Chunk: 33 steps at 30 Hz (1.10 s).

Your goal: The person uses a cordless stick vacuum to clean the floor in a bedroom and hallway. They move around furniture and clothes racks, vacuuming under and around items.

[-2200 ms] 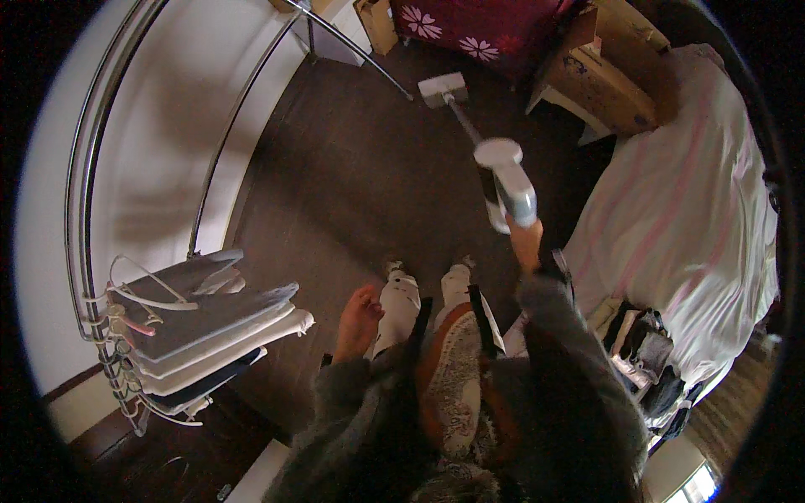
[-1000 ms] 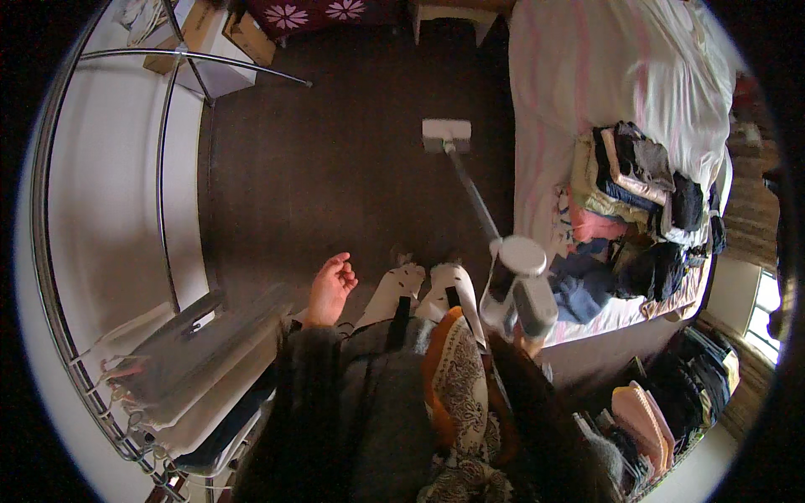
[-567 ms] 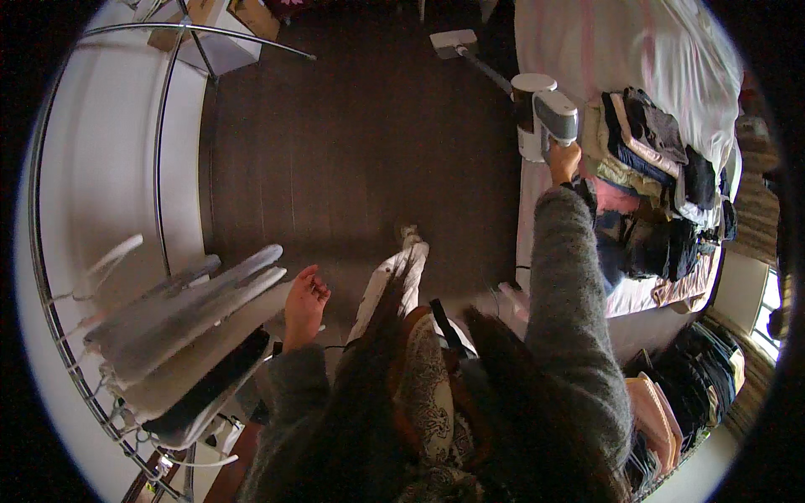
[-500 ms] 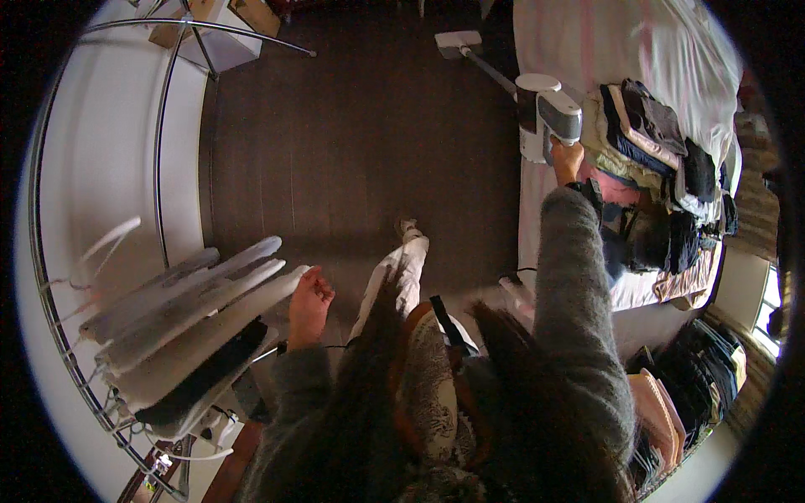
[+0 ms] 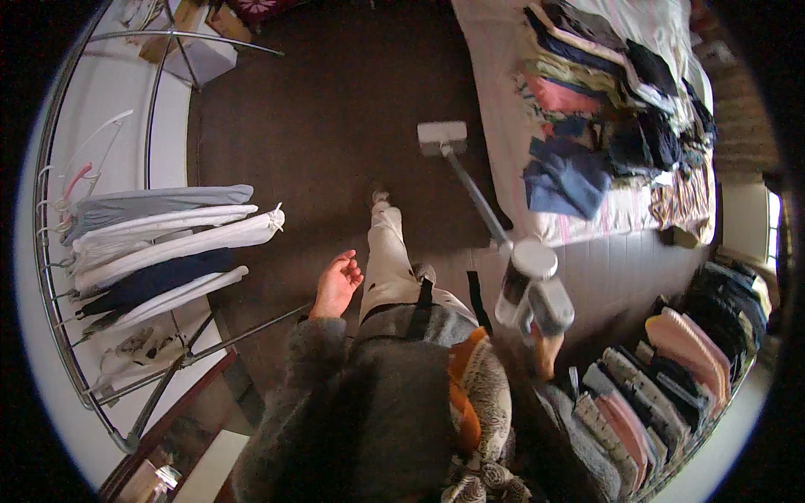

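Observation:
A white and grey stick vacuum cleaner (image 5: 534, 260) is in my right hand (image 5: 548, 350), whose fingers close round its handle close to my right side. Its slim grey tube runs forward and left to the white floor head (image 5: 442, 134), which rests on the dark floor (image 5: 310, 109) beside the bed. My left hand (image 5: 339, 285) hangs in front of my waist, palm partly up. Its fingers are loosely bent and hold nothing. Nearest to that hand are the light trousers of my leg (image 5: 388, 251).
On the right, the bed (image 5: 495, 84) bears folded clothes (image 5: 587, 75) and blue jeans (image 5: 566, 180). A metal clothes rack (image 5: 155, 101) with several hanging garments (image 5: 168, 239) stands at the left. More clothes (image 5: 671, 369) hang at the lower right. A white box (image 5: 201, 54) lies far left.
My right arm has drawn the vacuum cleaner back toward my body, and its floor head has come nearer. My left hand has come away from the hanging garments. The view has turned and shifted.

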Each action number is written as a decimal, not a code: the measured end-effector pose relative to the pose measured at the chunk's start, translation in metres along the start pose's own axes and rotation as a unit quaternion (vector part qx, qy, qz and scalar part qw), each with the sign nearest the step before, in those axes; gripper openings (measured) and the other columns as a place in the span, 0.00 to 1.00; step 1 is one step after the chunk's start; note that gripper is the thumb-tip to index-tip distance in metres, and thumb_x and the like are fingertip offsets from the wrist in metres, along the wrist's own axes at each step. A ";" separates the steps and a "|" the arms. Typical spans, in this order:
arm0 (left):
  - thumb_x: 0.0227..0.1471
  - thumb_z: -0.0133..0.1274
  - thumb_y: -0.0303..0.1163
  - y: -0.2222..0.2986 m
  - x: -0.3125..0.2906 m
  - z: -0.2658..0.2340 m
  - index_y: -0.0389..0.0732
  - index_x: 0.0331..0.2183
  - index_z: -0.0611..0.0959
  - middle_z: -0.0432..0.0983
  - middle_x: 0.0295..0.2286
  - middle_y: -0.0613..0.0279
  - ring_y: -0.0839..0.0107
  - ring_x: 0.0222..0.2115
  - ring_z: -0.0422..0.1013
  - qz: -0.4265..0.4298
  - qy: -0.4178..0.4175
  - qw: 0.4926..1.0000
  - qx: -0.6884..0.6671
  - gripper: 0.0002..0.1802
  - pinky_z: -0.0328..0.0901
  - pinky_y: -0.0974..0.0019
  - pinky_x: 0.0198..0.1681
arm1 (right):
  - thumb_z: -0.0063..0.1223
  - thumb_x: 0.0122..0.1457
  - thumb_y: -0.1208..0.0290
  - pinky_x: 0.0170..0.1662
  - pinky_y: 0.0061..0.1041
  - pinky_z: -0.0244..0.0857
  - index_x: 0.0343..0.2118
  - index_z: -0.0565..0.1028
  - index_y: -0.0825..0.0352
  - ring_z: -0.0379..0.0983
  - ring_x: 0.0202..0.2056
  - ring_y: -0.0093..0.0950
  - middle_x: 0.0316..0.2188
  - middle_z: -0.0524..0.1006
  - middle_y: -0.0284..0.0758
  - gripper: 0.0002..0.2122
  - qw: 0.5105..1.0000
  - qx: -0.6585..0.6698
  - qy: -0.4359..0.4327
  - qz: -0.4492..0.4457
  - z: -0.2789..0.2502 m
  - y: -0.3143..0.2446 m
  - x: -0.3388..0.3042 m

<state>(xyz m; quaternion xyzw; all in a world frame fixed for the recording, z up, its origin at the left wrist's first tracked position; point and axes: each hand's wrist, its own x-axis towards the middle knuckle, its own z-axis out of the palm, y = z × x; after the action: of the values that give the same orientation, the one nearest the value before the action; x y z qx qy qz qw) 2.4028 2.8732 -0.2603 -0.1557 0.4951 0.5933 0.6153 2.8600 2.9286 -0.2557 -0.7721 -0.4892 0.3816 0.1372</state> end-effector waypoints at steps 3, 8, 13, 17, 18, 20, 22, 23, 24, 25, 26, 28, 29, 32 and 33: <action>0.47 0.43 0.29 -0.020 -0.017 0.008 0.42 0.35 0.74 0.67 0.23 0.69 0.76 0.25 0.63 -0.019 -0.016 0.999 0.036 0.10 0.61 0.69 0.32 | 0.57 0.42 0.67 0.35 0.25 0.60 0.35 0.71 0.72 0.66 0.32 0.25 0.32 0.73 0.37 0.18 0.998 0.047 0.032 0.012 -0.032 0.046 -0.070; 0.48 0.42 0.29 -0.031 -0.051 0.016 0.42 0.35 0.74 0.67 0.23 0.69 0.77 0.25 0.63 0.010 -0.007 0.996 0.089 0.10 0.61 0.69 0.32 | 0.55 0.44 0.69 0.34 0.23 0.60 0.32 0.73 0.72 0.66 0.31 0.23 0.31 0.74 0.35 0.14 0.996 0.061 0.058 -0.032 -0.030 0.079 -0.116; 0.48 0.41 0.29 -0.053 -0.098 -0.006 0.42 0.35 0.73 0.66 0.24 0.69 0.77 0.25 0.62 0.031 0.051 0.995 0.082 0.10 0.60 0.70 0.33 | 0.56 0.44 0.68 0.34 0.22 0.61 0.31 0.73 0.73 0.67 0.31 0.22 0.30 0.75 0.34 0.14 0.980 0.193 -0.001 0.047 0.025 0.060 -0.056; 0.48 0.41 0.29 -0.072 -0.134 -0.039 0.41 0.35 0.73 0.66 0.24 0.68 0.77 0.25 0.62 0.043 0.065 0.996 0.045 0.10 0.59 0.70 0.34 | 0.58 0.41 0.61 0.35 0.28 0.56 0.30 0.67 0.72 0.64 0.29 0.28 0.26 0.69 0.35 0.19 0.983 0.138 -0.007 -0.120 0.090 -0.010 0.060; 0.48 0.41 0.29 -0.076 -0.143 -0.048 0.41 0.36 0.73 0.66 0.24 0.69 0.77 0.25 0.62 0.050 0.071 0.995 0.039 0.11 0.59 0.70 0.34 | 0.57 0.42 0.60 0.31 0.28 0.56 0.25 0.68 0.71 0.63 0.25 0.27 0.21 0.69 0.34 0.17 0.967 0.210 -0.026 -0.139 0.105 -0.033 0.086; 0.48 0.41 0.30 -0.085 -0.163 -0.066 0.41 0.36 0.72 0.66 0.24 0.69 0.76 0.25 0.62 0.069 0.077 0.994 0.028 0.11 0.59 0.70 0.34 | 0.56 0.42 0.60 0.27 0.27 0.56 0.20 0.70 0.69 0.63 0.21 0.25 0.16 0.69 0.32 0.15 0.962 0.223 -0.009 -0.156 0.128 -0.080 0.121; 0.48 0.41 0.30 -0.095 -0.183 -0.086 0.41 0.36 0.72 0.66 0.24 0.69 0.76 0.25 0.62 0.096 0.062 0.993 0.019 0.11 0.59 0.70 0.34 | 0.58 0.41 0.64 0.21 0.26 0.56 0.19 0.71 0.72 0.62 0.18 0.22 0.14 0.69 0.32 0.14 0.923 0.341 0.002 -0.179 0.144 -0.120 0.131; 0.48 0.41 0.30 -0.100 -0.192 -0.095 0.41 0.36 0.72 0.65 0.24 0.69 0.76 0.25 0.62 0.099 0.079 0.992 0.010 0.11 0.59 0.70 0.34 | 0.57 0.42 0.67 0.21 0.26 0.55 0.21 0.71 0.72 0.62 0.17 0.22 0.15 0.70 0.32 0.12 0.934 0.318 -0.008 -0.161 0.145 -0.137 0.130; 0.48 0.41 0.30 -0.105 -0.202 -0.106 0.41 0.36 0.72 0.65 0.24 0.69 0.76 0.26 0.62 0.105 0.084 0.991 -0.003 0.11 0.59 0.70 0.34 | 0.56 0.42 0.70 0.20 0.25 0.55 0.23 0.71 0.72 0.63 0.16 0.22 0.15 0.69 0.32 0.10 0.903 0.388 0.011 -0.185 0.150 -0.147 0.121; 0.48 0.41 0.30 -0.110 -0.210 -0.116 0.41 0.37 0.72 0.65 0.24 0.69 0.76 0.26 0.62 0.107 0.085 0.990 -0.031 0.11 0.59 0.71 0.34 | 0.56 0.42 0.73 0.20 0.24 0.55 0.22 0.71 0.71 0.63 0.15 0.22 0.14 0.69 0.32 0.08 0.901 0.399 -0.019 -0.170 0.149 -0.154 0.110; 0.48 0.41 0.30 -0.113 -0.217 -0.127 0.40 0.36 0.72 0.65 0.24 0.69 0.76 0.26 0.62 0.106 0.081 0.991 -0.030 0.11 0.59 0.71 0.34 | 0.56 0.42 0.73 0.19 0.24 0.55 0.22 0.70 0.71 0.63 0.15 0.22 0.14 0.68 0.32 0.08 0.901 0.404 -0.025 -0.155 0.150 -0.154 0.095; 0.48 0.42 0.29 -0.121 -0.228 -0.149 0.40 0.36 0.72 0.65 0.24 0.69 0.76 0.26 0.62 0.090 0.065 0.992 -0.057 0.11 0.59 0.71 0.34 | 0.56 0.41 0.73 0.19 0.23 0.55 0.21 0.70 0.71 0.63 0.15 0.22 0.14 0.68 0.31 0.08 0.910 0.392 -0.022 -0.133 0.145 -0.141 0.062; 0.48 0.41 0.29 -0.126 -0.232 -0.162 0.40 0.36 0.72 0.65 0.24 0.68 0.76 0.26 0.62 0.089 0.059 0.993 -0.044 0.11 0.59 0.71 0.34 | 0.56 0.41 0.74 0.19 0.23 0.56 0.21 0.70 0.71 0.63 0.15 0.21 0.14 0.68 0.31 0.07 0.920 0.373 -0.017 -0.122 0.141 -0.126 0.044; 0.48 0.41 0.29 -0.130 -0.236 -0.203 0.40 0.36 0.72 0.65 0.24 0.68 0.76 0.26 0.62 0.076 0.040 0.996 -0.013 0.11 0.60 0.71 0.33 | 0.56 0.40 0.72 0.20 0.23 0.55 0.16 0.70 0.70 0.64 0.16 0.21 0.12 0.68 0.31 0.08 0.952 0.280 -0.019 -0.122 0.117 -0.052 -0.020; 0.48 0.41 0.29 -0.130 -0.236 -0.217 0.40 0.35 0.72 0.65 0.24 0.68 0.76 0.26 0.62 0.073 0.025 0.997 -0.009 0.10 0.60 0.71 0.33 | 0.56 0.41 0.72 0.19 0.22 0.55 0.15 0.70 0.69 0.63 0.15 0.21 0.12 0.68 0.31 0.08 0.964 0.220 0.028 -0.147 0.107 -0.021 -0.047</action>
<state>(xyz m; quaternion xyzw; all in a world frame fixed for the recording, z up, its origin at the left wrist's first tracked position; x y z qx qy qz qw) 2.4717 2.5355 -0.2244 -0.1393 0.5152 0.6372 0.5560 2.7581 2.8812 -0.2936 -0.6525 -0.4975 0.4341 0.3720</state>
